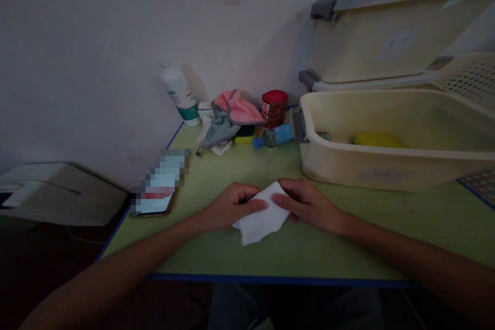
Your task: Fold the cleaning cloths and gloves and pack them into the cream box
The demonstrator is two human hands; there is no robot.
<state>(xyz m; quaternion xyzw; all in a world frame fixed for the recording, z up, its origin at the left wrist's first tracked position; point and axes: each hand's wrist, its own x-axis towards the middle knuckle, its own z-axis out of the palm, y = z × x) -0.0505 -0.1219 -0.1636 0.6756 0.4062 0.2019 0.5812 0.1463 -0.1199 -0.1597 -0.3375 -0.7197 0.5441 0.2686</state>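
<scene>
A white folded cloth (260, 221) lies near the front middle of the green table (348, 247). My left hand (228, 206) pinches its left upper edge, thumb laid on top. My right hand (307, 205) grips the cloth's right upper corner with fingers curled. Both hands meet over the cloth and rest on the tabletop.
A phone (158, 185) lies at the table's left edge. At the back stand a white bottle (180, 94), a heap of rags (228, 118), a red cup (275, 107) and a lying blue-capped bottle (274, 136). A cream tub (386, 165) holding a yellow object (377, 139) fills the right.
</scene>
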